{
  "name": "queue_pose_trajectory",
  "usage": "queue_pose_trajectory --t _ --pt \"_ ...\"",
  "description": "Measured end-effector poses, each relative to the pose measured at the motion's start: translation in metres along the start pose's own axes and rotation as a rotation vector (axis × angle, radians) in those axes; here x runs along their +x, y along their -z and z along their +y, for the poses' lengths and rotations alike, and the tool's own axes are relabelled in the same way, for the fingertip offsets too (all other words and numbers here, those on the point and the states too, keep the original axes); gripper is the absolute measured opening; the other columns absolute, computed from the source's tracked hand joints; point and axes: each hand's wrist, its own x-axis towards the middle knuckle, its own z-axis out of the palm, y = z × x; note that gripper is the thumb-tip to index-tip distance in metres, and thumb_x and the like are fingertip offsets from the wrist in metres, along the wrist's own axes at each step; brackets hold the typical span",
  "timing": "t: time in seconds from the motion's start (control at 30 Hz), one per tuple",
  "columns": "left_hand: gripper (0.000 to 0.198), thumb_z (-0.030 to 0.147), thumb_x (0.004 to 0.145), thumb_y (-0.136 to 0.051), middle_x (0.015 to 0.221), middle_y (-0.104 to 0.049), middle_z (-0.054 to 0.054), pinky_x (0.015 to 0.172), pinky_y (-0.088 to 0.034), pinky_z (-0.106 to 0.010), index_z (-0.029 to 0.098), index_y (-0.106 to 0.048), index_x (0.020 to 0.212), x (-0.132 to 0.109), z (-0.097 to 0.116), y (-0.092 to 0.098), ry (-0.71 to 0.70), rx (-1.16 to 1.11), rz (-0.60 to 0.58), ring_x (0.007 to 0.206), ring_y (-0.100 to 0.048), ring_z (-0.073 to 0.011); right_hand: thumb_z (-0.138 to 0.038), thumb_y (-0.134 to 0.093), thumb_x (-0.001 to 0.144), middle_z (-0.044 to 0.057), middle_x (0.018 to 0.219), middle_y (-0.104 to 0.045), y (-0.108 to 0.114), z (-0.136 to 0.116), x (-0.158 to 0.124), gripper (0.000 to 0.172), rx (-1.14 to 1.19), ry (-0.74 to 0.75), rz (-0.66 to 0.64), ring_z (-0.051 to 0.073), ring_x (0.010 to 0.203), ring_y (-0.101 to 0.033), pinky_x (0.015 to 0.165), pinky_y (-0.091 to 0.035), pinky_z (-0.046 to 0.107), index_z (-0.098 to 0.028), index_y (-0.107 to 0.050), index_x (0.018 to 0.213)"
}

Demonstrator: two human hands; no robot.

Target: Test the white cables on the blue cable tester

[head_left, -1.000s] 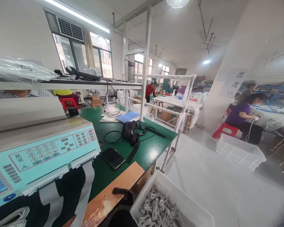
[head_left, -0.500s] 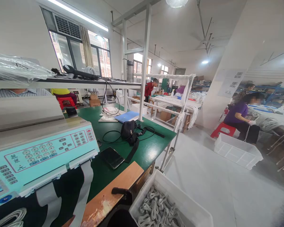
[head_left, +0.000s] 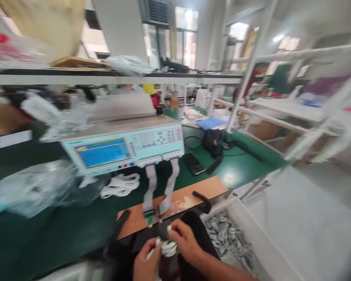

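Observation:
A small coiled white cable point(head_left: 169, 248) is between my hands, low in the middle of the view. My left hand point(head_left: 148, 259) is closed on one white plug end of it. My right hand point(head_left: 187, 240) pinches the other plug end, a little higher. Just beyond the fingers, two grey ribbon cables point(head_left: 151, 185) hang from the light-blue tester point(head_left: 158, 142) down to a wooden board point(head_left: 199, 189). A green connector piece point(head_left: 149, 220) sits at the end of the left ribbon. Motion blur softens the picture.
A white bin point(head_left: 269, 249) of bundled cables stands at my right. On the green table point(head_left: 234, 171) lie a phone point(head_left: 193, 164), a black pouch point(head_left: 212, 142) and a blue folder point(head_left: 212, 123). White cables point(head_left: 119, 185) and plastic bags point(head_left: 41, 187) lie left. A shelf point(head_left: 193, 78) crosses above the tester.
The view has swung left and down, bringing the tester's screen and both hands into sight. My hands, out of view before, now hold the white cable.

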Motion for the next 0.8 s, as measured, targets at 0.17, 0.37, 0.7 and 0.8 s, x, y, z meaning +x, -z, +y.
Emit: queue_pose_trajectory --t 0.17,0.37,0.7,0.8 --pt "0.041 0.052 0.060 -0.065 0.049 -0.051 0.005 0.037 -0.036 -0.018 0.014 -0.062 0.075 0.014 -0.002 0.009 0.053 -0.103 -0.135 0.042 -0.042 -0.0090 -0.035 -0.061 0.070 -0.005 0.055 -0.047 -0.009 0.015 0.017 0.021 0.057 -0.140 0.039 0.010 0.053 -0.040 0.052 -0.032 0.022 -0.017 -0.054 0.063" --pt "0.042 0.052 0.065 -0.061 0.047 -0.046 0.005 0.036 -0.032 -0.017 0.012 -0.063 0.078 0.018 0.000 0.009 0.029 -0.142 -0.166 0.039 -0.036 -0.0071 -0.036 -0.066 0.066 -0.005 0.053 -0.050 -0.018 0.006 0.023 0.022 0.162 -0.194 0.069 0.010 0.050 -0.041 0.052 -0.034 0.023 -0.016 -0.057 0.061" --pt "0.036 0.047 0.072 -0.055 0.046 -0.046 0.003 0.035 -0.030 -0.017 0.013 -0.060 0.062 0.033 0.020 0.030 -0.084 -0.050 -0.372 0.040 -0.038 -0.0085 -0.037 -0.073 0.058 -0.003 0.050 -0.055 -0.030 -0.002 0.027 0.027 0.432 -0.401 0.109 0.009 0.045 -0.044 0.047 -0.034 0.022 -0.015 -0.059 0.061" --pt "0.033 0.043 0.073 -0.055 0.047 -0.045 0.004 0.037 -0.030 -0.017 0.013 -0.061 0.061 0.033 0.021 0.027 -0.122 -0.082 -0.304 0.042 -0.037 -0.0083 -0.038 -0.074 0.057 -0.002 0.052 -0.057 -0.030 -0.007 0.027 0.028 0.442 -0.406 0.094 0.009 0.045 -0.044 0.048 -0.035 0.022 -0.014 -0.060 0.061"
